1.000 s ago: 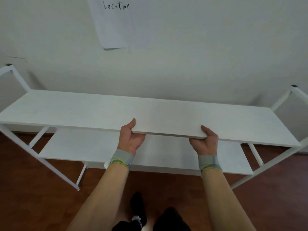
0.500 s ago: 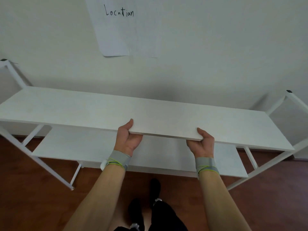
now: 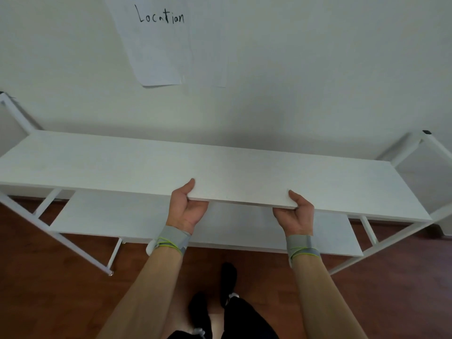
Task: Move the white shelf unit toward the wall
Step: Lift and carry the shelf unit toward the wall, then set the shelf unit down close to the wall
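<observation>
Both grips clamp the front edge of the top board of the white shelf unit (image 3: 220, 172): my left hand (image 3: 187, 211) at about 7 o'clock of the board's middle, my right hand (image 3: 294, 215) at about 5 o'clock, thumbs on top, fingers curled beneath. The unit stands on the wooden floor (image 3: 49, 289), close against the wall (image 3: 293, 81) at 12 o'clock. I judge it rigid, light but long, so a wide, even hold keeps it from swinging.
</observation>
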Motion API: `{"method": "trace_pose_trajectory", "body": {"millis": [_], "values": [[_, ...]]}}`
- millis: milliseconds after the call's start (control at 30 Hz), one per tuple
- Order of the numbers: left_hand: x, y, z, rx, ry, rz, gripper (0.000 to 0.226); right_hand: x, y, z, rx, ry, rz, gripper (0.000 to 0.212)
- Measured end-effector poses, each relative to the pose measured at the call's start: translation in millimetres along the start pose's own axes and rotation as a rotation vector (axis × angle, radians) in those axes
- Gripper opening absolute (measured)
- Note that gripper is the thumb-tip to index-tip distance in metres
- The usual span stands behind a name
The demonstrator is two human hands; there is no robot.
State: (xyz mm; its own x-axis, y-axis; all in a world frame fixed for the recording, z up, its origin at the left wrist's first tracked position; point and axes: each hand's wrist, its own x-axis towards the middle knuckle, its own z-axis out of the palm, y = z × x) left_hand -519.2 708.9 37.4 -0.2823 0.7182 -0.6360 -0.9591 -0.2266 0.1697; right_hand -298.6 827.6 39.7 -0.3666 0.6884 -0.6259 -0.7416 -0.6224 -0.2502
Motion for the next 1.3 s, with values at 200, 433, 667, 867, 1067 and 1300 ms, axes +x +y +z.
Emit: {"method": "trace_pose_trajectory", "body": {"millis": [200,433,667,867,1067,1300], "values": [[5.3,0.2,-0.4,-0.021,0.033,0.007,0.04,9.8,-0.7,-3.5,-0.02,-0.01,0.014,0.021],[11.9,-3.3,0.4,-0.019,0.035,0.01,0.039,22.4,-2.6,-12.3,-0.015,-0.014,-0.002,0.023],[19.3,-3.1,-2.6,-0.026,0.051,0.018,0.027,29.8,0.2,-18.3,-0.032,-0.061,0.0,0.027],[28.1,-4.6,-5.0,-0.016,0.084,0.029,0.025,37.7,-0.8,-23.5,-0.044,-0.088,-0.01,0.031],[34.0,-7.4,-3.6,-0.006,0.07,0.037,0.028,42.1,-2.7,-23.7,-0.025,-0.107,-0.012,0.044],[42.4,-5.1,-3.7,-0.015,0.049,0.05,0.029,52.8,-2.1,-23.2,-0.02,-0.076,-0.012,0.035]]}}
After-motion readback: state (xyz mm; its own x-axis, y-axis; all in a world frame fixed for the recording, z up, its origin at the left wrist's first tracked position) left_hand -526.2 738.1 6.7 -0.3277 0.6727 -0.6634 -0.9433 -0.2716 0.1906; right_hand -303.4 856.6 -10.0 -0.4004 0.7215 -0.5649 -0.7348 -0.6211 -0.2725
